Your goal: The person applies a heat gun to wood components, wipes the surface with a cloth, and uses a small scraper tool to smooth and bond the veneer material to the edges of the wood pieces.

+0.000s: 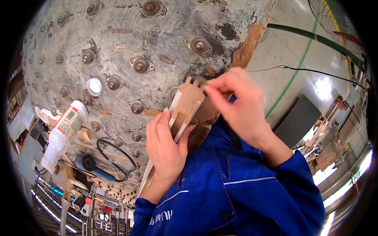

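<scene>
My left hand (165,147) wraps round a long wooden strip (190,98), thumb on one side and fingers on the other. Pale edges run along both sides of the strip, and slots are cut into its far end. A recess opens in its face near my left fingertips. Right at the slotted end, my right hand (241,104) pinches thumb and forefinger together, slightly blurred. Something thin and dark seems to lie at those fingertips, too unclear to name. The strip's near part runs down behind my left wrist.
The worn table (118,43) carries many metal ball rollers (140,65). On the left are a white bottle (69,122) lying tilted, a small round dish of white stuff (94,86) and a blue angle grinder (92,165) with black cable. The table's broken wooden edge (248,45) lies to the right.
</scene>
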